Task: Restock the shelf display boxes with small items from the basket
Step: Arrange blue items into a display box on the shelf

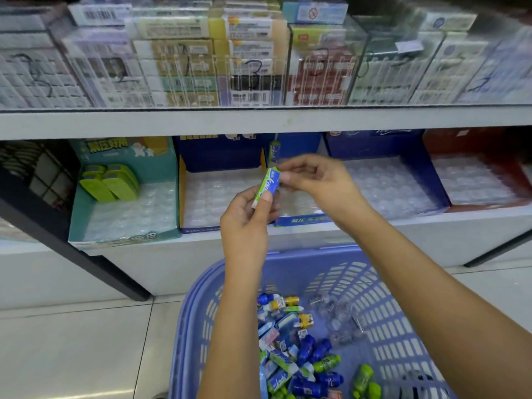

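Half-hidden green packet (269,186), possibly gum

Left hand (246,226): bare, with a short plain thumbnail.
Right hand (313,180): bare, nails short.
Left forearm (230,326): bare, uncovered to the frame edge.
Right forearm (431,298): bare likewise.

A clear box (253,71) on the top shelf has a big hand-drawn 3 on its front, and the next clear box (323,61) has a 3 too. A blue carton (313,13) up high shows a red crossed-out circle. The teal display box (123,151) and the blue display box (305,219) carry Chinese words. The small green pack (269,184) has blurry blue letters.
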### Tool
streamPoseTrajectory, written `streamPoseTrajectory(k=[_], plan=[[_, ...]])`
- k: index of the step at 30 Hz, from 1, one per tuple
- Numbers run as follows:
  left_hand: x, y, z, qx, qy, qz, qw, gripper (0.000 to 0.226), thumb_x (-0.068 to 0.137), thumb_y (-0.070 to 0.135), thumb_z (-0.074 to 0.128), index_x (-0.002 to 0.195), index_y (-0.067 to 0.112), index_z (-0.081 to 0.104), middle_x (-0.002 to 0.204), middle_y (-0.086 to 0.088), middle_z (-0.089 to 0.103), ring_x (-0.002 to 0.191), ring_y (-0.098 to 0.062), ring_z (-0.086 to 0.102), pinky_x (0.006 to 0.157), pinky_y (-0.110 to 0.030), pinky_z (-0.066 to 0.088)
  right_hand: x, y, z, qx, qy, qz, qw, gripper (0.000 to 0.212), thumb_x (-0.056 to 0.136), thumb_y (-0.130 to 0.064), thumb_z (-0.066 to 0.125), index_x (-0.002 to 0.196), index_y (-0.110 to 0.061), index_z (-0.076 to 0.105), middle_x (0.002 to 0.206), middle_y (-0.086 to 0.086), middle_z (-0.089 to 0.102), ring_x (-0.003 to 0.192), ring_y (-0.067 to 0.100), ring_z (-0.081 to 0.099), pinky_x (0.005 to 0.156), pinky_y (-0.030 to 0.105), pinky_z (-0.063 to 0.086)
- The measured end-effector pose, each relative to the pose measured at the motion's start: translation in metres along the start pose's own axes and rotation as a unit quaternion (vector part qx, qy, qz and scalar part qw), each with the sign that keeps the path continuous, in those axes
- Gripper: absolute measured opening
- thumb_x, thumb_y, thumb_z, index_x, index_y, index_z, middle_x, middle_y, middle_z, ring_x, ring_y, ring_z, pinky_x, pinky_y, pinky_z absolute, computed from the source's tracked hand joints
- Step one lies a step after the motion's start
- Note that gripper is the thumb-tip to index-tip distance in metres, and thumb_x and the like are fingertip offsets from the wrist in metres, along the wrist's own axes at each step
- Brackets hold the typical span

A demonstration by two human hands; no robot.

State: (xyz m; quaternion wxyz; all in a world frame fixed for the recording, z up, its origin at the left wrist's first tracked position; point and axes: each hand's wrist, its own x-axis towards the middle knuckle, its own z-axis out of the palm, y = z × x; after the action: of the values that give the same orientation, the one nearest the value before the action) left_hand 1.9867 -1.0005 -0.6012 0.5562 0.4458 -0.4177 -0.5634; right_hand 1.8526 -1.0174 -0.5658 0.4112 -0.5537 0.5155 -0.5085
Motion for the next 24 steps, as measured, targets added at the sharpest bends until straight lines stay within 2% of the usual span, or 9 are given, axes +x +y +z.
streamPoseTrajectory(k=[4,6,8,9,11,14,17,22,24], plan=[[-0.005,0.0,0.013,0.018,-0.012,0.015,1.0,0.018,0.093,0.014,0.056,0.109,0.005,0.061,0.088,-0.005,0.071,0.072,-0.009,0.066,0.071,-0.021,0.055,0.007,-0.018,-0.014,-0.036,-0.039,0.026,0.998,0.017,0.076,-0.001,0.072,0.084,-0.015,0.066,0.08,0.001,0.069,0.073,0.008,0.066,0.076,0.021,0.056],[-0.007,-0.001,0.015,0.036,-0.009,0.019,0.999,0.019,0.094,0.015,0.055,0.112,0.009,0.059,0.093,-0.005,0.071,0.079,-0.01,0.067,0.076,-0.023,0.054,0.011,-0.021,-0.019,-0.074,-0.05,0.034,0.995,0.016,0.076,-0.003,0.074,0.085,-0.014,0.067,0.081,0.001,0.069,0.071,0.004,0.066,0.072,0.015,0.054],[-0.007,-0.004,0.017,0.137,-0.016,0.053,0.989,0.029,0.096,0.019,0.052,0.125,0.015,0.054,0.113,-0.002,0.067,0.099,-0.008,0.063,0.087,-0.019,0.049,0.022,-0.021,-0.023,-0.11,0.02,0.013,0.994,0.015,0.076,-0.005,0.075,0.088,-0.01,0.068,0.083,-0.001,0.069,0.068,-0.004,0.064,0.069,0.007,0.048],[-0.007,-0.006,0.018,0.212,-0.034,0.08,0.973,0.035,0.096,0.02,0.05,0.131,0.016,0.051,0.124,0.0,0.061,0.11,-0.008,0.058,0.094,-0.017,0.044,0.031,-0.019,-0.025,-0.123,0.078,0.0,0.989,0.017,0.076,-0.007,0.075,0.09,-0.01,0.067,0.083,-0.003,0.067,0.067,-0.006,0.061,0.068,0.003,0.044],[-0.009,-0.01,0.022,0.369,-0.104,0.136,0.913,0.039,0.097,0.018,0.047,0.136,0.014,0.048,0.139,0.0,0.05,0.128,-0.01,0.045,0.103,-0.013,0.03,0.049,-0.014,-0.027,-0.213,0.163,-0.023,0.963,0.019,0.08,-0.017,0.073,0.095,-0.01,0.063,0.082,-0.007,0.06,0.071,0.0,0.053,0.064,-0.002,0.034],[-0.013,-0.019,0.025,0.509,-0.189,0.142,0.827,0.044,0.098,0.018,0.044,0.141,0.012,0.04,0.151,0.0,0.034,0.143,-0.013,0.02,0.11,-0.015,0.013,0.072,0.003,-0.024,-0.298,0.157,-0.04,0.941,0.029,0.086,-0.022,0.067,0.103,0.001,0.061,0.095,0.011,0.064,0.092,0.021,0.055,0.07,0.013,0.034],[-0.012,-0.022,0.024,0.527,-0.192,0.141,0.816,0.048,0.098,0.021,0.045,0.144,0.013,0.036,0.153,0.002,0.03,0.143,-0.011,0.016,0.11,-0.015,0.01,0.083,0.021,-0.018,-0.279,0.137,-0.022,0.95,0.027,0.087,-0.02,0.066,0.103,0.002,0.064,0.104,0.016,0.068,0.1,0.025,0.06,0.071,0.012,0.033],[-0.009,-0.02,0.024,0.539,-0.206,0.133,0.805,0.05,0.098,0.026,0.045,0.145,0.015,0.034,0.154,0.004,0.028,0.142,-0.009,0.016,0.11,-0.015,0.012,0.09,0.034,-0.019,-0.188,0.17,-0.02,0.967,0.023,0.081,-0.017,0.072,0.098,-0.002,0.064,0.091,0.002,0.063,0.086,0.015,0.058,0.068,0.006,0.035],[-0.009,-0.019,0.024,0.542,-0.209,0.13,0.803,0.05,0.098,0.026,0.044,0.146,0.015,0.033,0.154,0.004,0.027,0.143,-0.009,0.015,0.111,-0.016,0.013,0.093,0.039,-0.018,-0.205,0.159,-0.021,0.966,0.022,0.081,-0.017,0.072,0.095,-0.001,0.066,0.086,-0.002,0.061,0.08,0.01,0.055,0.063,-0.002,0.035]])
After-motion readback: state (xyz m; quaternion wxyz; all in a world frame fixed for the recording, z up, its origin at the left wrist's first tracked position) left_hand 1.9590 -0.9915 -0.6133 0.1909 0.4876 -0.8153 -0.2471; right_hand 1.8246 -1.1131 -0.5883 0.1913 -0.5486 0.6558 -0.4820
